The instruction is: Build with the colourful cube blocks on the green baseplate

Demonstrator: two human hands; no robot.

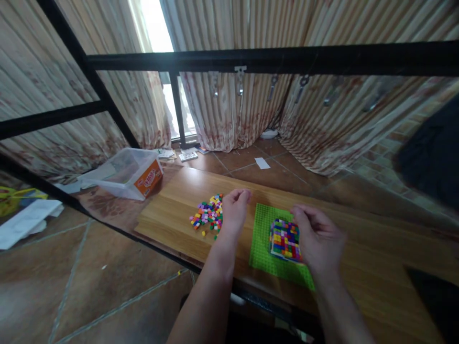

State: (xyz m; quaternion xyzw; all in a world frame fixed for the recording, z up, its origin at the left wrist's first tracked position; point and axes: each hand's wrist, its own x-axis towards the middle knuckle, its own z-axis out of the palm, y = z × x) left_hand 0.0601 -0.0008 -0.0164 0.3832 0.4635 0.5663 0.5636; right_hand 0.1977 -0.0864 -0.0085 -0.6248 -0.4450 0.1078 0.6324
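Observation:
A green studded baseplate (261, 239) lies on the wooden board, bearing a block of colourful toy bricks (285, 239) built up in the middle. My right hand (321, 239) hovers at the block's right edge, covering part of it and of the plate. Its thumb and fingers are closed together; whatever is between them is hidden. Between the plate and a loose pile of small coloured bricks (208, 211) is my left hand (234, 210), its fingers curled into a pinch. Anything in that pinch is too small to make out. My left hand hides the pile's right side.
A clear plastic box (122, 167) with an orange label stands past the board's left end. Black metal bars (272, 61) with hanging hooks cross in front of curtains. A dark shape (430, 153) fills the right side. Papers (262, 163) lie on the tiled floor.

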